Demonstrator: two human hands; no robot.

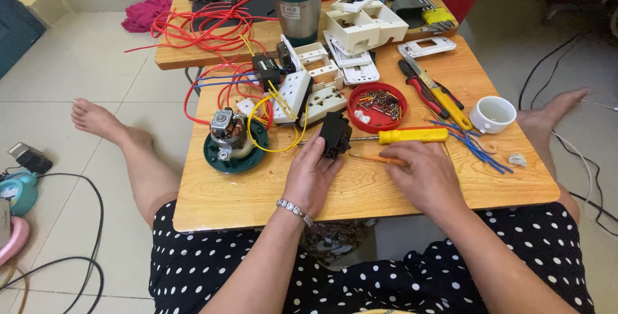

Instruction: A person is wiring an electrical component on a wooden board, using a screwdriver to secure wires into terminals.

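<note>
Gripping a small black component [335,135], the left hand [311,175] pinches it between thumb and fingers near the middle of the wooden table [212,198]. The right hand [425,173] lies just beside it, fingers curled around a thin orange-handled screwdriver [376,158] whose tip points at the black component. A yellow-handled screwdriver [412,135] lies just behind the right hand. A red dish of screws [377,106] sits behind the component. A motor on a green base [230,139] stands toward the left edge; a white cup [493,114] stands near the right edge.
</note>
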